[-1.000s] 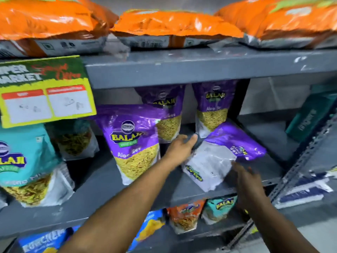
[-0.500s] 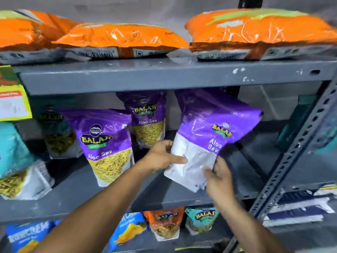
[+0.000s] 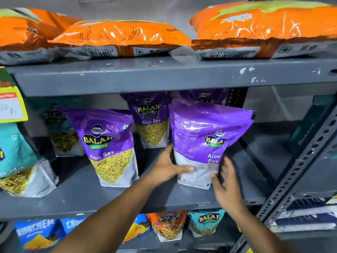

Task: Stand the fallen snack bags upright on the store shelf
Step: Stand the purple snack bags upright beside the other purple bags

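A purple Aloo Sev bag stands nearly upright on the grey middle shelf, its back panel facing me. My left hand grips its lower left edge. My right hand holds its lower right corner. A second purple Aloo Sev bag stands upright to the left, and a third one stands behind, between the two. A further purple bag is mostly hidden behind the held one.
Teal mix bags stand at the left. Orange bags lie flat on the top shelf. Smaller snack bags fill the shelf below. A perforated metal upright runs along the right, and a yellow price tag hangs at the left.
The purple bag lay flat on the shelf a second ago. Both hands took hold of it, lifted it and tilted it up until it stands on its base.
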A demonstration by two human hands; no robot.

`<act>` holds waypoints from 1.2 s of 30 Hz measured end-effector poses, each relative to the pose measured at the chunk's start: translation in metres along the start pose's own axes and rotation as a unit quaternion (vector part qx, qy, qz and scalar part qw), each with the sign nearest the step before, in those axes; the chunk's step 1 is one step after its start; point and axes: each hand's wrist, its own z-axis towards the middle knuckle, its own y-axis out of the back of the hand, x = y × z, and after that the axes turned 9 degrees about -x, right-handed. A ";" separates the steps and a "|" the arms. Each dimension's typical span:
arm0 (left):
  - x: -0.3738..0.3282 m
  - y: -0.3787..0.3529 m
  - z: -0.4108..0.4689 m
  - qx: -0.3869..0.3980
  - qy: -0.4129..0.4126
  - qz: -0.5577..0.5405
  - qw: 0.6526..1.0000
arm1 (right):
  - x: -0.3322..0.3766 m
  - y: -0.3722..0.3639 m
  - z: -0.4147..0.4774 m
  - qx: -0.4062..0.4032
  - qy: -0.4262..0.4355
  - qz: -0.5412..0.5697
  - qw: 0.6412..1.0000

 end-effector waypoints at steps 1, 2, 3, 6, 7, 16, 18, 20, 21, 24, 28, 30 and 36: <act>-0.009 -0.002 0.002 -0.005 -0.009 -0.019 1.000 | 0.004 -0.001 -0.013 -0.061 0.011 -0.017 0.998; -0.019 -0.004 0.006 -0.016 -0.013 -0.042 0.999 | 0.009 -0.005 -0.026 -0.106 0.026 -0.039 0.993; -0.028 -0.007 0.008 -0.025 -0.015 -0.068 0.997 | 0.015 -0.012 -0.041 -0.117 0.045 -0.057 0.991; -0.049 -0.021 0.006 -0.028 -0.034 -0.074 0.996 | 0.028 -0.037 -0.072 -0.021 0.063 -0.101 0.993; -0.052 -0.026 0.003 -0.044 -0.041 -0.063 0.996 | 0.029 -0.044 -0.076 0.008 0.048 -0.115 0.992; -0.036 -0.042 -0.058 -0.073 -0.057 0.050 0.994 | 0.027 -0.032 -0.013 0.028 0.006 -0.172 0.985; -0.030 -0.021 -0.051 -0.085 -0.069 0.085 0.990 | 0.016 -0.015 0.010 0.059 -0.015 -0.144 0.988; -0.022 0.002 -0.038 -0.117 -0.069 0.123 0.983 | 0.006 0.002 0.034 0.152 -0.020 -0.102 0.983; -0.017 0.010 -0.032 -0.111 -0.050 0.136 0.983 | 0.003 0.010 0.046 0.204 -0.028 -0.078 0.976; -0.005 0.014 -0.018 -0.024 -0.004 0.145 0.989 | -0.008 0.020 0.070 0.275 -0.014 -0.049 0.960; 0.011 0.001 -0.012 0.001 -0.013 0.076 0.997 | -0.016 0.021 0.073 0.293 -0.015 -0.044 0.955; 0.014 0.002 -0.010 -0.009 -0.004 0.058 0.998 | -0.018 0.023 0.070 0.297 -0.013 -0.055 0.953; 0.020 -0.004 -0.005 -0.024 0.020 0.047 0.998 | -0.008 0.015 0.052 0.279 0.001 -0.059 0.959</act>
